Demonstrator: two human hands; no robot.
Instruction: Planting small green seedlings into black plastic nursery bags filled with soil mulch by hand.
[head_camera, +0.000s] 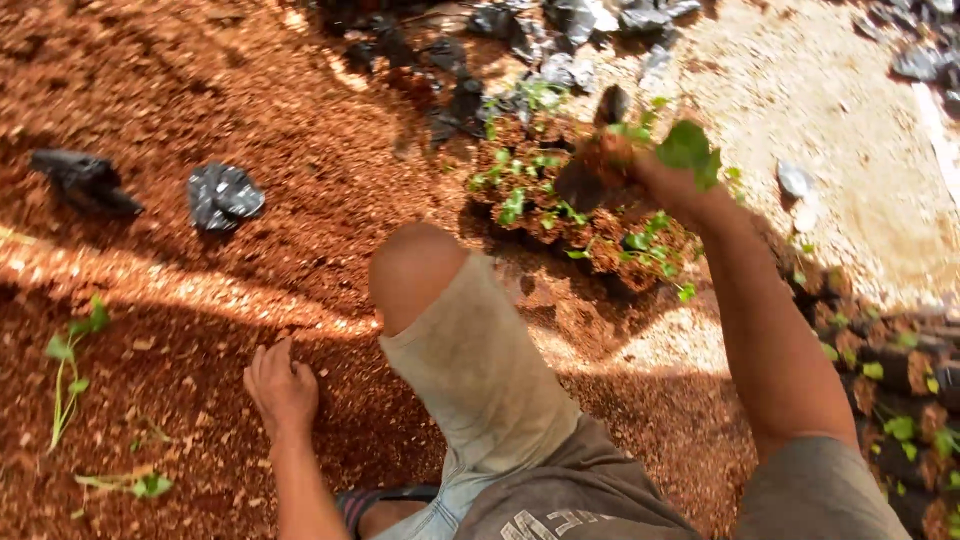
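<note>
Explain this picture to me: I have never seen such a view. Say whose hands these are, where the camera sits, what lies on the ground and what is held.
There is one picture, from a camera worn on the person's head, looking down past a bent knee. The left hand rests on the reddish soil. The right hand reaches forward, its grip closed on a seedling in a dark bag. Below it stands a cluster of bagged seedlings. Empty black bags and loose uprooted plants lie about.

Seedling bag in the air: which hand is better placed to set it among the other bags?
Right. The right hand already holds the seedling bag just above the cluster of bags. The left hand rests on the red soil, far from them.
</note>
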